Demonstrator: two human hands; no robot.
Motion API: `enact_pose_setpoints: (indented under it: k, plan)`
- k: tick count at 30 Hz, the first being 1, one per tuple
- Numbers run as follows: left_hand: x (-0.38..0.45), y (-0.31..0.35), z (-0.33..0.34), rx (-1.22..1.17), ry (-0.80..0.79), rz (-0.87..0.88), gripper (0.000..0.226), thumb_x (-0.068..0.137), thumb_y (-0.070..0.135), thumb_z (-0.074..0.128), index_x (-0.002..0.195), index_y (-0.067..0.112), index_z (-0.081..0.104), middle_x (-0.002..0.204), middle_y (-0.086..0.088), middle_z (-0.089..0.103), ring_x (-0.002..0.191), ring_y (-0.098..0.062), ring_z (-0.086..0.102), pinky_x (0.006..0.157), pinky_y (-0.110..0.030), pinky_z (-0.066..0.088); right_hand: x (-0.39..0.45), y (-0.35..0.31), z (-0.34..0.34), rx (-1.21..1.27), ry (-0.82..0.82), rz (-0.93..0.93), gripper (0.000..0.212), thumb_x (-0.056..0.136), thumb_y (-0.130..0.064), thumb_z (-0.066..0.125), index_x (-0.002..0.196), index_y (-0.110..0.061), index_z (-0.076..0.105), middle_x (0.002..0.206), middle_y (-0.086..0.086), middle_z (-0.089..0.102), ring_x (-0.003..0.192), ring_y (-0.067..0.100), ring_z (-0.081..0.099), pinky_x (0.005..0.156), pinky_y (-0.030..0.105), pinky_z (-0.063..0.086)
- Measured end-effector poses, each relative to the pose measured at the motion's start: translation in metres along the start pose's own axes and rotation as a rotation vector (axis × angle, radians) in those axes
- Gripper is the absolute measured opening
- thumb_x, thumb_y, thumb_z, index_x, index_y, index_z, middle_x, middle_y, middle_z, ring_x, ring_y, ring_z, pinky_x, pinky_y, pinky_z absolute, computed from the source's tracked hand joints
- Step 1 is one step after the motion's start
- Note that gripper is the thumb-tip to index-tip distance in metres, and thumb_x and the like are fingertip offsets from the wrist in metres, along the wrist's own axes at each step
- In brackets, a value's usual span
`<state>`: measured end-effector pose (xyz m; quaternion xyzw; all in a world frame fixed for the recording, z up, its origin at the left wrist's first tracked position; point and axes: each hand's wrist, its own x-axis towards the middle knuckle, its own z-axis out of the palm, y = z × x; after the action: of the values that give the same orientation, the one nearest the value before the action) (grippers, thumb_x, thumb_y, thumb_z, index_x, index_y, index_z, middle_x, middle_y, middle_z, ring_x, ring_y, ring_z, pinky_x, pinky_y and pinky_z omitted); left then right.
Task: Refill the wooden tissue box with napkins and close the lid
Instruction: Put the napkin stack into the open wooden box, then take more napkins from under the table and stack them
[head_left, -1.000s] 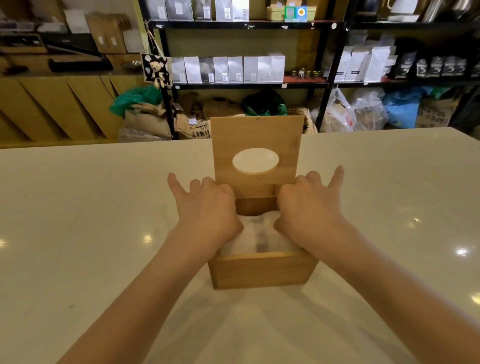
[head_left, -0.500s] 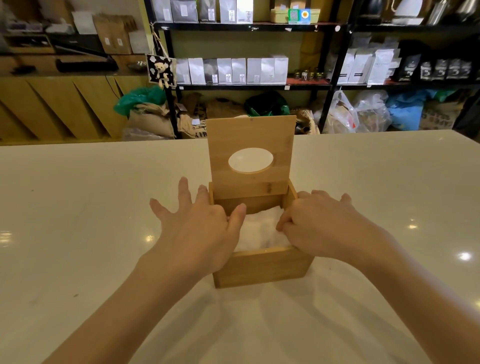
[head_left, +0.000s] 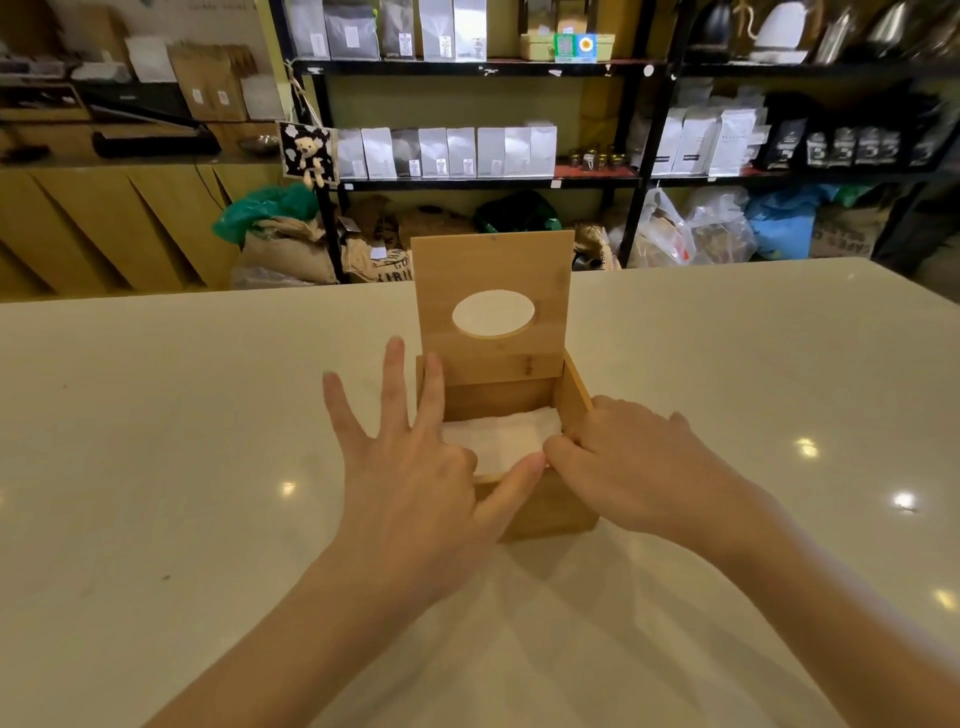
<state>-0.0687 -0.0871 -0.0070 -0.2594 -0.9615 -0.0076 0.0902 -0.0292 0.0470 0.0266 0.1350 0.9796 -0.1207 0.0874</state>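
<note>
Lid upright – napkins inside box, hands at rim.

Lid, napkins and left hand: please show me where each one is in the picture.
lid (head_left: 493, 265): head view, on the bare wood above the oval hole.
napkins (head_left: 498, 439): head view, on the white top sheet inside the box.
left hand (head_left: 415, 493): head view, on the back of the hand.

Left hand: palm down, fingers straight and spread, thumb angled right, nearly meeting right thumb. Right hand: palm down, fingers curled, tips hidden. Both forearms bare, reaching forward from lower frame edge.
</note>
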Motion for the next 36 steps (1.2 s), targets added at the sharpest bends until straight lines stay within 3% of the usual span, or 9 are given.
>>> enact_pose_setpoints:
  k: [3,8,11,13,15,18,23,29,36]
  plan:
    - [0.003,-0.007,0.0,0.027,0.001,0.037,0.093,0.07,0.076,-0.011,0.095,0.038,0.071,0.157,-0.001,-0.002,0.139,-0.024,-0.026,0.091,-0.055,-0.036,-0.003,-0.003,0.006,-0.049,0.019,0.04,0.036,0.093,-0.036,0.02,0.067,-0.018,0.038,0.092,0.004,0.04,0.111,0.027,0.041,0.105,0.061,0.021]
    - [0.004,-0.008,-0.004,-0.025,-0.011,0.071,0.099,0.064,0.078,-0.012,0.107,0.035,0.066,0.157,-0.003,-0.006,0.139,-0.022,-0.026,0.088,-0.051,-0.038,0.0,0.001,0.01,0.085,0.014,0.005,0.039,0.091,-0.035,0.022,0.064,-0.02,0.045,0.086,0.002,0.047,0.097,0.024,0.041,0.102,0.055,0.027]
    - [-0.002,-0.006,-0.006,-0.06,0.057,0.111,0.093,0.066,0.075,-0.009,0.126,0.036,0.051,0.157,-0.005,-0.007,0.138,-0.019,-0.029,0.088,-0.045,-0.039,-0.002,0.01,0.012,0.174,0.023,-0.093,0.046,0.086,-0.044,0.019,0.101,-0.028,0.059,0.113,0.002,0.057,0.11,0.025,0.042,0.099,0.05,0.035]
    - [-0.011,-0.001,-0.006,-0.101,0.13,0.139,0.083,0.072,0.071,-0.004,0.135,0.037,0.036,0.157,-0.004,-0.008,0.136,-0.015,-0.032,0.094,-0.044,-0.036,-0.015,0.015,0.01,0.282,0.105,-0.114,0.047,0.091,-0.042,0.027,0.132,-0.026,0.044,0.132,0.002,0.049,0.126,0.023,0.035,0.106,0.046,0.032]
    - [-0.022,0.007,-0.007,-0.129,0.21,0.16,0.074,0.078,0.067,0.002,0.139,0.035,0.029,0.157,-0.005,0.0,0.14,-0.015,-0.022,0.103,-0.046,-0.025,-0.034,0.023,0.008,0.293,0.19,-0.166,0.05,0.095,-0.038,0.032,0.143,-0.023,0.027,0.146,0.001,0.037,0.137,0.02,0.023,0.113,0.04,0.023]
    - [-0.042,0.026,-0.009,-0.159,0.325,0.191,0.064,0.087,0.059,0.009,0.139,0.029,0.031,0.154,-0.008,0.018,0.141,-0.018,-0.002,0.107,-0.047,-0.008,-0.065,0.038,0.008,0.196,0.288,-0.224,0.056,0.096,-0.038,0.034,0.146,-0.025,0.012,0.157,-0.004,0.011,0.144,0.012,0.0,0.116,0.034,0.008]
    - [-0.09,0.076,-0.015,-0.274,0.48,0.191,0.06,0.089,0.054,0.019,0.144,0.032,0.015,0.156,-0.003,0.004,0.141,-0.014,-0.009,0.112,-0.042,-0.008,-0.124,0.074,0.028,0.07,0.492,-0.281,0.064,0.094,-0.045,0.029,0.146,-0.028,-0.004,0.156,-0.011,-0.01,0.141,0.004,-0.015,0.118,0.031,-0.004]
    - [-0.174,0.144,0.004,-0.37,0.466,0.097,0.064,0.09,0.054,0.016,0.145,0.03,-0.005,0.156,0.0,-0.01,0.142,-0.015,-0.014,0.112,-0.04,-0.012,-0.192,0.122,0.09,-0.048,0.739,-0.309,0.061,0.094,-0.05,0.013,0.146,-0.019,0.005,0.155,0.003,0.01,0.142,0.015,0.002,0.114,0.041,0.004]
    - [-0.264,0.181,0.051,-0.314,0.387,0.016,0.063,0.092,0.05,0.01,0.146,0.019,-0.003,0.156,-0.002,-0.014,0.143,-0.016,-0.013,0.113,-0.04,-0.01,-0.255,0.168,0.176,0.032,0.829,-0.317,0.067,0.092,-0.035,0.039,0.147,-0.017,0.006,0.151,0.002,0.021,0.144,0.015,0.013,0.116,0.042,0.013]
